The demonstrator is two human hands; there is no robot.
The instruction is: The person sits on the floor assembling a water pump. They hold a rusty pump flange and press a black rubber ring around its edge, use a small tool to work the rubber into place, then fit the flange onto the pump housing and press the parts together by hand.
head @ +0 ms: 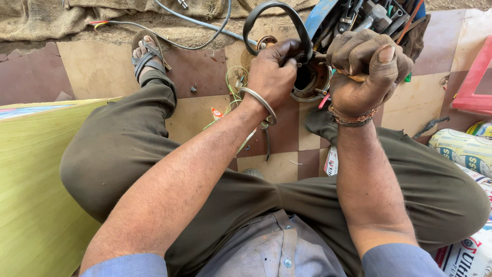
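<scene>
Clearly the metal housing (311, 82) looks heavy and rigid; left hand (274, 72) grips its rim, right hand (366, 69) fists a tool, probably a screwdriver.

Rusty metal housing (312, 82), matt rubber belt (287, 10)

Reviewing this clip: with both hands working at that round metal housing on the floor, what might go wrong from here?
The right hand is fisted hard around a tool handle aimed at the round metal housing; a slip could drive it into the left hand, whose fingers sit at the rim. The black rubber belt looped by the left hand might snag. Loose wires lying beside the housing could get pulled or pinched.
</scene>
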